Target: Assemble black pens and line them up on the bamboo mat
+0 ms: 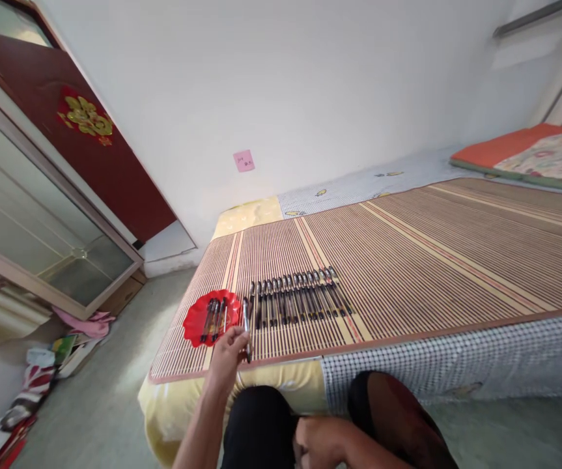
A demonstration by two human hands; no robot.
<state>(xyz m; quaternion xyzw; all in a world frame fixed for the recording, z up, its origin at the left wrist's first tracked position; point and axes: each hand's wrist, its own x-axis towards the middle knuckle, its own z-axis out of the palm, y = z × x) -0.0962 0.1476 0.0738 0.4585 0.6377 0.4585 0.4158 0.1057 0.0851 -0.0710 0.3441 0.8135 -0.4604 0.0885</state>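
My left hand [226, 355] reaches over the bed's front edge and pinches a dark pen [246, 326] that lies at the left end of a row of several pens [297, 301] on the striped bamboo mat [407, 260]. Just left of the hand sits a red flower-shaped plate [193, 326] holding three pens [213, 319]. My right hand [317, 443] rests low between my knees with its fingers curled; I cannot make out anything in it.
The mat covers a bed with a yellow sheet [173, 410] and a checked sheet [456, 365]. An orange pillow [519, 150] lies at the far right. A glass-fronted cabinet [27, 221] and clutter on the floor [41, 371] stand to the left.
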